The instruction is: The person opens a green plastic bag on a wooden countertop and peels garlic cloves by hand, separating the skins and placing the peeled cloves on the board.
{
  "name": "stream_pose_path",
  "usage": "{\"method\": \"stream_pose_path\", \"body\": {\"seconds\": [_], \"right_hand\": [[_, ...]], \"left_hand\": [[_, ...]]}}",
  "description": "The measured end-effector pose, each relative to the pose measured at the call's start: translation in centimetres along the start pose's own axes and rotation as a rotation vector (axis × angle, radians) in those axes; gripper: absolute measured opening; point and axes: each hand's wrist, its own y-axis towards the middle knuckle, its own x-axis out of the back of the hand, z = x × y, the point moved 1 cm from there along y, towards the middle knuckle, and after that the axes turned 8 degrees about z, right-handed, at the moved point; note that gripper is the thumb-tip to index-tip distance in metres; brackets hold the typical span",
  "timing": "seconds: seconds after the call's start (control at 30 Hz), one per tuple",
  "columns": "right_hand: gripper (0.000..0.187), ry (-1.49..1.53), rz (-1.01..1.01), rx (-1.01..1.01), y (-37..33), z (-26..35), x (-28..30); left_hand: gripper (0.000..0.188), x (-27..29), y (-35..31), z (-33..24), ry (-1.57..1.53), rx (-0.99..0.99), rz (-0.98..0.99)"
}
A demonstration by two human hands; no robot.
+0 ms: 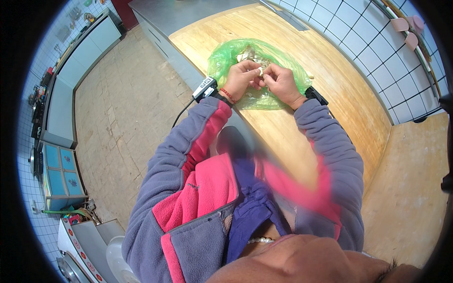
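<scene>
Apparently, the left hand (239, 79) and right hand (282, 84) both clamp their fingers on one small whitish piece (261, 71) between them; its long axis cannot be told. Beneath the fingers, a translucent green plastic bag (278, 50) lies on the pale wooden worktop (339, 104).

bag (281, 51): green | sleeves (163, 146): grey, pink | wall tiles (364, 40): white, dark-gridded

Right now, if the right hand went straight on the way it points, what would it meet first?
The right hand would probably meet the small pale piece at the fingertips of the left hand; whether it already touches it is unclear.
</scene>
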Motion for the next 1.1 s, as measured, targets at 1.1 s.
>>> {"method": "stream_pose_path", "body": {"seconds": [1.1], "right_hand": [[0.006, 0.033, -0.047, -0.002, 0.3, -1.0, 0.8]], "left_hand": [[0.014, -0.1, -0.2, -0.1, -0.011, -0.001, 0.046]]}}
